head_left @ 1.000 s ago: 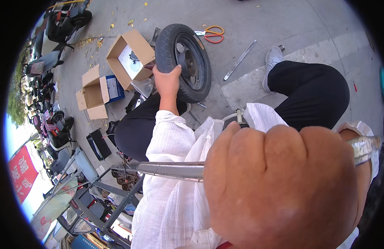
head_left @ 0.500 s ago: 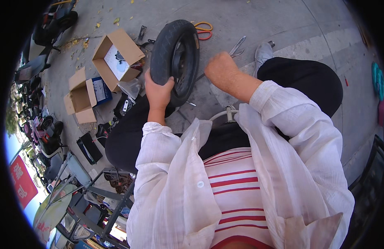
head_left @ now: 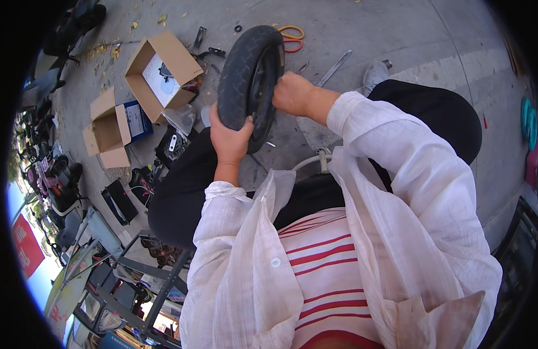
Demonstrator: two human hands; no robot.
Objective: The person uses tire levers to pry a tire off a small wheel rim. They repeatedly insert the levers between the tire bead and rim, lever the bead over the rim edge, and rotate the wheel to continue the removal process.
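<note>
We reckon this tyred wheel (head_left: 237, 81) is heavy but grippy, best held low, as our left hand (head_left: 229, 139) does; right hand's (head_left: 294, 94) balled up, contents unclear.

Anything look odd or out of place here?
Mostly clutter: scissors lie partly hidden behind the wheel, and a flat metal bar sits loose on the pavement near the right shoe, where it could get stepped on. No spill or damage visible.

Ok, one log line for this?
left hand: grips tire | right hand: fist on metal bar, beside tire | nearby: scissors, open boxes
</note>
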